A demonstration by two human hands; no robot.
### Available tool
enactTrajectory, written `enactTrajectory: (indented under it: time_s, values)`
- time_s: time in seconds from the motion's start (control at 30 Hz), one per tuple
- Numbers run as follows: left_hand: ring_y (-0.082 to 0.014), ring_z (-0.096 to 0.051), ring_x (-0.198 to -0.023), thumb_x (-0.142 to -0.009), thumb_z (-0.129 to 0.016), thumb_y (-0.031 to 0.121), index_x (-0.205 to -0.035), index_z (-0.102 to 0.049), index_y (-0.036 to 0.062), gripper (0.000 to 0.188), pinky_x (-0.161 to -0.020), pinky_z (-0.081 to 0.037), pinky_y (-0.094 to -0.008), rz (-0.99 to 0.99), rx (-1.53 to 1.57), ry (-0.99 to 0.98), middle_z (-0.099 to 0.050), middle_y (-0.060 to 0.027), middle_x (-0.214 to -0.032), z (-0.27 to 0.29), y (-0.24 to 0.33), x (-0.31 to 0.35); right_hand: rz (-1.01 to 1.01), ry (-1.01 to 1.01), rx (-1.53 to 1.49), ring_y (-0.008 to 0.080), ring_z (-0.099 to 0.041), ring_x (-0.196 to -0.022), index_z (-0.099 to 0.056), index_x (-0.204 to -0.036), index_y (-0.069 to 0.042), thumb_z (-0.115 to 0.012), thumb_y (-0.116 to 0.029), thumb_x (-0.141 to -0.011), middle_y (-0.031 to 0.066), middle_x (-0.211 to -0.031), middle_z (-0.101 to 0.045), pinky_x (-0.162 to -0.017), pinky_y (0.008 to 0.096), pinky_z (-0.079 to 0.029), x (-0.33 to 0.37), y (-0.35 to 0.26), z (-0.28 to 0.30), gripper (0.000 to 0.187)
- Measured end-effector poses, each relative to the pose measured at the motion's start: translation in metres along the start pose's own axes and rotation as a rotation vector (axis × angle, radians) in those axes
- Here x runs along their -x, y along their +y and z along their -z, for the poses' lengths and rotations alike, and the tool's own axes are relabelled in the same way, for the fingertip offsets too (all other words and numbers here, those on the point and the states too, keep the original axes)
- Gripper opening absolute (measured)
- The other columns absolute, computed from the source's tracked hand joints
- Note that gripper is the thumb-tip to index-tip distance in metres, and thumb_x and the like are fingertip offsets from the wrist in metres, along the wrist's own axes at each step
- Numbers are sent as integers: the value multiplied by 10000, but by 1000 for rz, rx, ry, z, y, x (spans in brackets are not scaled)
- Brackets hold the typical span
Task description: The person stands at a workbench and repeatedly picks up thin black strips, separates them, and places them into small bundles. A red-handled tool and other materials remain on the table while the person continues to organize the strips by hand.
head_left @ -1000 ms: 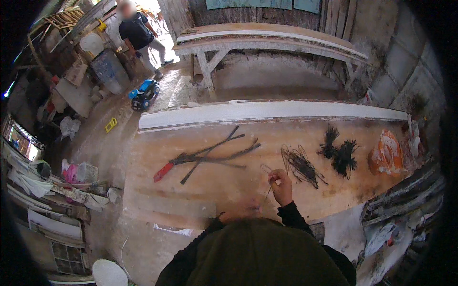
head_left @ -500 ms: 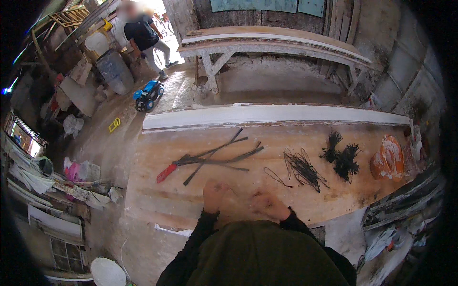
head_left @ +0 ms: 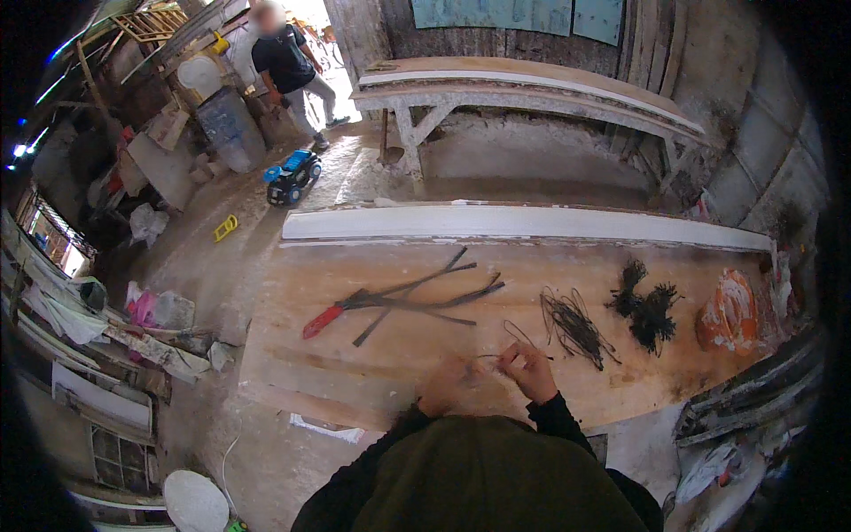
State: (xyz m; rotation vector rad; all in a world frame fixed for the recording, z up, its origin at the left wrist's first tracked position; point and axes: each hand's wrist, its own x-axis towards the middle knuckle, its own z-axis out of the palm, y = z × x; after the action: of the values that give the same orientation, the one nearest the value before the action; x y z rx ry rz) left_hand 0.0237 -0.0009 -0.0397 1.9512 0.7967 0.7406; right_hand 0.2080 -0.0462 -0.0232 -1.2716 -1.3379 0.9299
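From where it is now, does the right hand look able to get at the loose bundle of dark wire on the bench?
Probably yes. The right hand pinches a thin wire, and the wire bundle lies just beyond it on the wooden bench, with bare board between them.

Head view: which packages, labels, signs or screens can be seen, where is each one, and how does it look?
Orange plastic bag: right end of the wooden table, crumpled, orange with white patches.
Blue panels: on the far wall at the top, rectangular, pale blue; signs or not, cannot tell.
No screens visible.
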Motion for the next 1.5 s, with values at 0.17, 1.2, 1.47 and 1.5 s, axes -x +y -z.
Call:
enactTrajectory:
  time_s: [0.17, 1.2, 1.47, 1.5]
  values:
    - [-203, -427, -998, -810, -573, 187, -822, -595, 51, 138, -868, -330, -327, 24, 604, -460, -545, -76, -886, -16, 9, 7, 2, 331, 498, 172, -509, -608, -533, -715, -23, -633, 6, -676, 70, -660, -516, -562, 278, -408, -11, 26, 7, 111]
    - [-161, -554, -853, -779, -556, -37, -911, -587, 27, 150, -730, -458, -247, -115, 407, -73, -558, -101, -981, 0, -20, 4, -9, 278, 66, 132, -531, -681, -619, -860, -57, -586, 32, -716, 32, -754, -555, -615, 242, -432, -8, 28, -10, 172]
    - [-83, -508, -781, -837, -553, 219, -921, -524, 68, 175, -690, -409, -226, 275, 810, -601, -535, -5, -874, -3, 7, 12, -165, 435, 74, 94, -505, -686, -628, -876, -57, -601, -27, -757, 26, -763, -530, -625, 209, -407, -18, 40, -17, 126]
    - [-80, -488, -781, -821, -571, 216, -889, -517, 73, 167, -686, -391, -216, 363, 785, -577, -521, -1, -856, -3, 6, 12, -133, 429, 62, 98, -512, -699, -628, -869, -57, -605, -35, -758, 27, -766, -528, -635, 212, -411, -17, 45, -17, 116]
